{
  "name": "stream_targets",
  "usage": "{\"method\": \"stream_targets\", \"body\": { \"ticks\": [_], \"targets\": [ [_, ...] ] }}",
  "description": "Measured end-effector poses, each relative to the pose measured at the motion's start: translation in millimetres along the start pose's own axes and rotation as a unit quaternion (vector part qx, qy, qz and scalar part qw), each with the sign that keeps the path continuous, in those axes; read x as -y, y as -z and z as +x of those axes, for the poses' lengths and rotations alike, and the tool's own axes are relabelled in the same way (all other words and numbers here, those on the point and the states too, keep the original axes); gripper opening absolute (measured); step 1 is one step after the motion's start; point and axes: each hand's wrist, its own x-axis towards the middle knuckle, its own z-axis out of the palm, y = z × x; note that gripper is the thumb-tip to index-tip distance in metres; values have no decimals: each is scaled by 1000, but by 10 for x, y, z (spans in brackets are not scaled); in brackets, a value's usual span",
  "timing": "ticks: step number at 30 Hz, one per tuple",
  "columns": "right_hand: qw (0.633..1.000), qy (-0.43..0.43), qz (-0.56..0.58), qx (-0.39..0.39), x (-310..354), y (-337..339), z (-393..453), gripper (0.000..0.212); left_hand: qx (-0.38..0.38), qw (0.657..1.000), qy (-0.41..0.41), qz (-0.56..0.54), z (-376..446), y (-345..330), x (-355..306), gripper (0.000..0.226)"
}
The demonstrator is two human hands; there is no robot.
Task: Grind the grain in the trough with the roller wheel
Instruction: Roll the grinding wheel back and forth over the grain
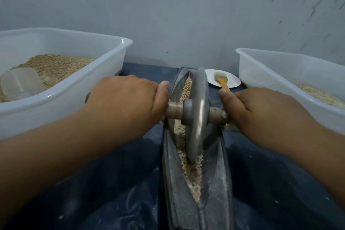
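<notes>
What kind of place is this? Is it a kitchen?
Probably a small home workshop for grinding grain by hand, not clearly a kitchen. A long grey metal trough holds grain under a metal roller wheel, and white plastic tubs of grain sit on both sides on a dark blue cloth.

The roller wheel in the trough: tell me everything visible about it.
The grey metal roller wheel is a thin disc with a thick hub, dull and dusty, mounted on a wooden axle handle that passes through its centre. It stands on edge, slightly tilted, its lower rim sunk in the tan grain inside the long grey metal trough. The left hand and right hand grip the axle ends.
</notes>
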Motion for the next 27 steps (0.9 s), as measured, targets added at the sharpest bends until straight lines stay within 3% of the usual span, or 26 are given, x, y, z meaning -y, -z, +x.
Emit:
{"method": "stream_targets", "body": {
  "ticks": [3, 6, 9, 11, 15, 19, 22, 23, 27],
  "targets": [
    [998, -13, -33, -48, -82, -182, 292, 58, -27, 999, 18, 18, 207, -209, 25, 49],
    [993, -20, -49, -101, -133, -328, 581, 56, -50, 996, -28, 67, 425, -366, 67, 32],
    [989, -40, -42, -139, -180, -392, 779, 56, -22, 992, -23, 120, 600, -505, 104, 44],
    [991, -53, -33, -121, -196, -394, 825, 56, -22, 994, 11, 104, 680, -520, 127, 45],
    [989, -40, -98, -102, -88, -320, 596, 55, -10, 1000, -4, 21, 502, -479, 137, 12],
    [983, -8, -152, -100, 107, -146, 187, 55, -18, 996, 60, -59, 201, -365, 101, 49],
    [989, -10, -136, -49, 157, -34, 52, 58, -32, 998, 3, -50, 36, -110, 51, 48],
    [992, -10, -124, -29, 158, -1, 24, 59, -5, 999, -6, -37, 4, -25, 36, 46],
    [998, -19, -42, 46, 137, 118, -36, 64, 73, 997, 32, -15, -32, 88, -11, 51]
  ]
}}
